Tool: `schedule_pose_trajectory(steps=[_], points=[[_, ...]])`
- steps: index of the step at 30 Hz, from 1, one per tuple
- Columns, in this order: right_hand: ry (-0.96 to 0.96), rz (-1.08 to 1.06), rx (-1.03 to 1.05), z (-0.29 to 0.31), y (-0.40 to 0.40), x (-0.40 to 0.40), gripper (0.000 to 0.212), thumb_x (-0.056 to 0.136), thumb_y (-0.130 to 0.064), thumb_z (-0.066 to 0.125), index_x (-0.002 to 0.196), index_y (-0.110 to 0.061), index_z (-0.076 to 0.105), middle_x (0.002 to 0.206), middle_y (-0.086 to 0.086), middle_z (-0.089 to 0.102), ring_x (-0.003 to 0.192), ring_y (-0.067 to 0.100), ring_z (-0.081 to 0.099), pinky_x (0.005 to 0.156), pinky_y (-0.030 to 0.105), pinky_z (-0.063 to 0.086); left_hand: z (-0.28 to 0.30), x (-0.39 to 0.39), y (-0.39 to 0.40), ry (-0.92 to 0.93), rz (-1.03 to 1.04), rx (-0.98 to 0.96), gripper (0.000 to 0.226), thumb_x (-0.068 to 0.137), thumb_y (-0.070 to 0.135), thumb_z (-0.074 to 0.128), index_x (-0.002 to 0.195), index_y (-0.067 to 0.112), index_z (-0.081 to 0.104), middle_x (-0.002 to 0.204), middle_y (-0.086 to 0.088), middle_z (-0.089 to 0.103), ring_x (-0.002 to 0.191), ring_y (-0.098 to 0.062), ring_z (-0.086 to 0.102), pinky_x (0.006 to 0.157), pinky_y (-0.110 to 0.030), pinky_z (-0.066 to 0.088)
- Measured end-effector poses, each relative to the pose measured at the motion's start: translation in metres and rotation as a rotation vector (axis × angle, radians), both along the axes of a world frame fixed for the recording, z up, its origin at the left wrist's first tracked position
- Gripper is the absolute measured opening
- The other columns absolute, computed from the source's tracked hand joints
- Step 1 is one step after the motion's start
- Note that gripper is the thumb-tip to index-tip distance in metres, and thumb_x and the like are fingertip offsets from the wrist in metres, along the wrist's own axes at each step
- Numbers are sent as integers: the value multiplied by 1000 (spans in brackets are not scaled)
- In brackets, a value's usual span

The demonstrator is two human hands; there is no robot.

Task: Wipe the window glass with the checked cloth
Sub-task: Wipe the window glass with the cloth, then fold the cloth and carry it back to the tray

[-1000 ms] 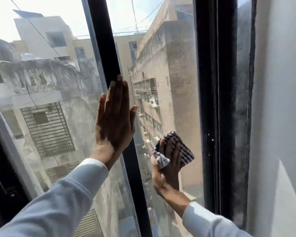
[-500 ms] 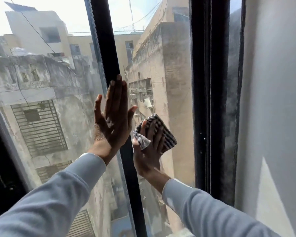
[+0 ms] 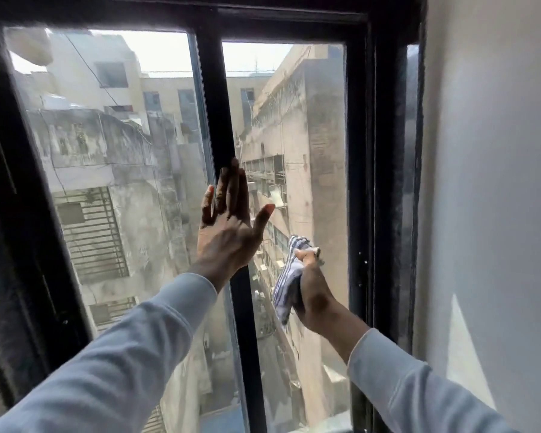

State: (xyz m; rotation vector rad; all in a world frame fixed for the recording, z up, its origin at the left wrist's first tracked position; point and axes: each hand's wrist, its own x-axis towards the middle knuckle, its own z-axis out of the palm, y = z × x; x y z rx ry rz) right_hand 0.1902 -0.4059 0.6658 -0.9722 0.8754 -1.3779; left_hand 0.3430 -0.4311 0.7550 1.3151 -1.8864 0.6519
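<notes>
Left hand (image 3: 228,232) flat, fingers spread wide against black centre window bar (image 3: 214,120). Right hand (image 3: 313,292) gripping crumpled blue-and-white checked cloth (image 3: 286,282), pressed on clear window glass (image 3: 313,151) just right of left hand.

I'm gripping a soft woven checked cloth (image 3: 286,285), crumpled, against smooth, faintly hazy window glass (image 3: 313,182). The frame (image 3: 214,98) at centre is looking matt black; the wall (image 3: 487,182) at right, matt painted plaster.
</notes>
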Motion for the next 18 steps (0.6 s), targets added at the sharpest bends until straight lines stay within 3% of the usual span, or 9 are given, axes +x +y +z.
schedule_pose_trajectory(steps=[1, 3, 5, 7, 8, 11, 14, 16, 18], points=[[-55, 73, -67, 18, 13, -16, 52, 110, -48, 36, 127, -6, 63, 92, 20, 81, 86, 34, 77, 77, 41, 65, 3, -5, 8, 83, -73, 46, 87, 112, 69, 19, 175, 19, -15, 180, 10, -32, 168, -11, -23, 138, -43, -9], [-146, 177, -171, 55, 38, -42, 56, 111, -48, 35, 143, -10, 61, 120, 19, 80, 103, 34, 80, 83, 49, 67, 11, -18, 26, 280, -158, 113, 85, 110, 73, 21, 177, 23, 11, 183, 13, -19, 171, -14, -12, 138, -45, 0], [-141, 204, -233, 86, 63, -56, 57, 111, -49, 37, 143, -10, 64, 120, 16, 79, 102, 32, 80, 79, 48, 68, 25, -35, 50, 478, -194, 210, 86, 103, 82, 19, 159, 27, 52, 183, 1, 18, 168, -24, 19, 135, -55, 18], [-139, 266, -287, 110, 86, -65, 53, 108, -50, 40, 127, -13, 73, 114, 12, 81, 99, 30, 81, 82, 47, 68, 41, -51, 79, 721, -364, 345, 89, 95, 91, 20, 121, 29, 78, 145, -9, 70, 136, -30, 65, 121, -58, 47], [-144, 276, -310, 119, 97, -69, 52, 107, -50, 41, 127, -15, 73, 116, 12, 80, 103, 31, 80, 86, 48, 68, 48, -57, 93, 852, -494, 429, 83, 96, 91, 24, 109, 33, 82, 123, -3, 82, 118, -24, 76, 111, -54, 56], [-116, 209, -357, 133, 136, -84, 53, 109, -50, 38, 129, -15, 72, 122, 12, 80, 111, 33, 78, 90, 50, 67, 60, -66, 132, 950, -710, 550, 59, 105, 76, 42, 99, 36, 85, 99, 7, 86, 93, -11, 83, 86, -36, 66], [6, 83, -377, 132, 179, -107, 52, 112, -48, 38, 131, -10, 69, 125, 17, 78, 119, 38, 75, 100, 56, 64, 58, -78, 158, 933, -814, 397, 39, 111, 50, 57, 86, 25, 73, 79, 8, 70, 73, -11, 69, 65, -25, 55], [64, -34, -354, 123, 205, -124, 60, 114, -45, 45, 145, 4, 58, 145, 35, 65, 134, 53, 66, 115, 66, 54, 54, -89, 177, 888, -808, 273, 39, 112, 44, 58, 77, 28, 62, 66, 15, 59, 60, 3, 56, 57, -15, 45], [75, -166, -330, 107, 235, -138, 64, 112, -40, 55, 149, 12, 53, 152, 40, 56, 138, 57, 61, 119, 69, 49, 42, -106, 195, 810, -738, 160, 41, 112, 43, 59, 73, 31, 52, 64, 15, 50, 52, 8, 48, 51, -8, 35]])
